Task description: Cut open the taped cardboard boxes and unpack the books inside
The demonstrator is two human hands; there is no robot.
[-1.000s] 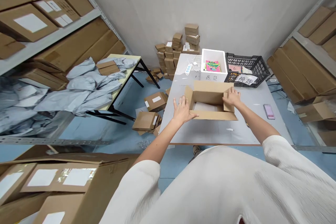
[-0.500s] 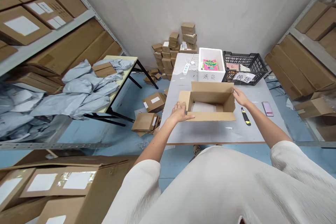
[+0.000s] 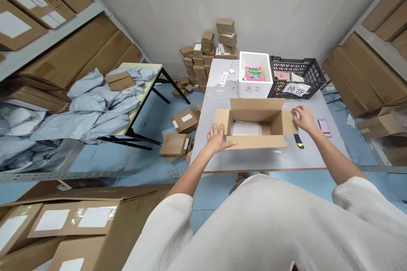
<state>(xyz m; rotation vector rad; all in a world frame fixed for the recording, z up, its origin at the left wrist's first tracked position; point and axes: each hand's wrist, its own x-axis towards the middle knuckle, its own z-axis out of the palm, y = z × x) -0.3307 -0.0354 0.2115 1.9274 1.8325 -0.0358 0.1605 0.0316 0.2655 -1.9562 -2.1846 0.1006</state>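
An open cardboard box sits on the grey table with its flaps folded outward. Inside, a flat white sheet or item lies on the bottom. My left hand rests with fingers spread on the box's left corner, by the left and front flaps. On the other side, my right hand pinches the outer edge of the right flap. A black and yellow utility knife lies just below that flap, partly covered by it. Farther right is a phone.
Behind the box stand a white foam bin with a pink and green packet and a black plastic crate. A power strip lies at the back left. Grey parcels cover a side table; cartons lie on the floor.
The box's right flap has been swung outward by my right hand, which moved right with it. It now overlaps the knife's upper end. My left hand stays on the left corner.
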